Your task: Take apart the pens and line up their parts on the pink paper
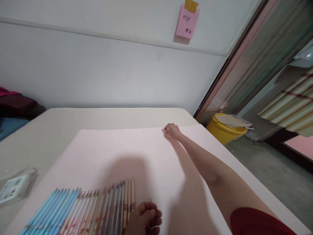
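My left hand [145,218] is at the bottom middle, its fingers curled in and nothing visible in them. It lies right beside a row of pencils [95,209], at the wooden-coloured end. The row runs from light blue pencils on the left through white-and-red and greyish ones to tan ones, tips pointing away from me. They rest side by side on a large pale pink sheet [117,143]. My right hand [172,130] reaches out to the sheet's far edge, thumb and fingers pinched together. Whether they grip the sheet's edge or something small is unclear.
The sheet covers much of a cream table [117,117] against a white wall. A clear plastic packet [17,186] lies at the left. Beyond the right edge stands a yellow bucket [223,130]. A pink note [187,23] is taped on the wall; dark bags [18,106] sit far left.
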`<state>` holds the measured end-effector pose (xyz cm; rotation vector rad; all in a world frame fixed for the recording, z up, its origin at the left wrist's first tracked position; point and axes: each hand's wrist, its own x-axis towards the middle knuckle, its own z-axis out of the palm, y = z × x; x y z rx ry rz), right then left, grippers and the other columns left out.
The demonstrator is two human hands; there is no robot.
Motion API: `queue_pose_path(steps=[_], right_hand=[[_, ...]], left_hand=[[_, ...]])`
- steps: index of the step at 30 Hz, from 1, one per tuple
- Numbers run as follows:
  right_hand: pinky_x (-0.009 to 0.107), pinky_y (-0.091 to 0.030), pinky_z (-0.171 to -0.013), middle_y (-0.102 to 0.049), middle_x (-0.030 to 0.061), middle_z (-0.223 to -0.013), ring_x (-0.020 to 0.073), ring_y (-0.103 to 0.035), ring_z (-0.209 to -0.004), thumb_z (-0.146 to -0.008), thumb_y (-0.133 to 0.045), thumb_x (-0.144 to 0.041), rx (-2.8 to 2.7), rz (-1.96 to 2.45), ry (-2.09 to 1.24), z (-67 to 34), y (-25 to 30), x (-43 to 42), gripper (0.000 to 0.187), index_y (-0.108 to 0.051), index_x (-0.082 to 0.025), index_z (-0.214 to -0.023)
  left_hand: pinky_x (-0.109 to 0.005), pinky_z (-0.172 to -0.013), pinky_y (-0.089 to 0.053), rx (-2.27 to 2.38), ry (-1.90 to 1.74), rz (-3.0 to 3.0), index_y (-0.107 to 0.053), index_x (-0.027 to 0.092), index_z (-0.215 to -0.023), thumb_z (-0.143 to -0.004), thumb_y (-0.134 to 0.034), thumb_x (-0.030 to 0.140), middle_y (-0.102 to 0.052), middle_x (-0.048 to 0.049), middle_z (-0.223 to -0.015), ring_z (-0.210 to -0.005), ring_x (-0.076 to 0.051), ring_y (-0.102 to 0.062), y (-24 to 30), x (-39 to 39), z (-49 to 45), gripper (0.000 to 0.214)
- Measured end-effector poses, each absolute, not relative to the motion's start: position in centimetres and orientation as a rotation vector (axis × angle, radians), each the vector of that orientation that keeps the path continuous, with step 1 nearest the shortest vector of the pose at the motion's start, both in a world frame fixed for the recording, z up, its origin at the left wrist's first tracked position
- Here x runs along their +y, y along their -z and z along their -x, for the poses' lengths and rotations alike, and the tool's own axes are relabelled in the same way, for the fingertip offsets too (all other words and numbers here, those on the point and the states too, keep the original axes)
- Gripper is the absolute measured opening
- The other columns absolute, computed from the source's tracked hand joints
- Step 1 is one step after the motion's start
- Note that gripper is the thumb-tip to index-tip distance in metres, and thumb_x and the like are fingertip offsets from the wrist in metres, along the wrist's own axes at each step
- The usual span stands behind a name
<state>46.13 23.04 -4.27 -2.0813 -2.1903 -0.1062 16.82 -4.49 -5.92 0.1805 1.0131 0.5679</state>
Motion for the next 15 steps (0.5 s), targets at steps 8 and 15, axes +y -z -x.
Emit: queue_pose_path(steps=[8,15], right_hand=[[0.030,-0.033,-0.075,-0.059,0.0088,-0.108,0.0224,-0.047,-0.097,-0.079,-0.053,-0.023,-2.239,2.072,0.132,-45.2,4.6,22.6,0.014,-0.067,-0.018,-0.081],[0.036,-0.030,-0.082,-0.056,0.0131,-0.111,0.0257,-0.043,-0.103,-0.085,-0.040,-0.023,-2.293,2.057,0.139,-44.0,5.1,22.8,0.026,-0.065,-0.016,-0.087]], left_hand=[[-0.024,-0.051,-0.041,1.038,-0.561,-0.172,-0.056,0.016,-0.072,-0.059,-0.069,0.016,-0.065,-0.0042,-0.065,-0.054,-0.013,-0.059,5.8,-4.6,-17.2,0.019],[-0.023,-0.051,-0.041,1.020,-0.560,-0.164,-0.055,0.015,-0.074,-0.057,-0.071,0.017,-0.066,-0.0044,-0.067,-0.054,-0.013,-0.060,5.7,-4.5,-17.0,0.023]])
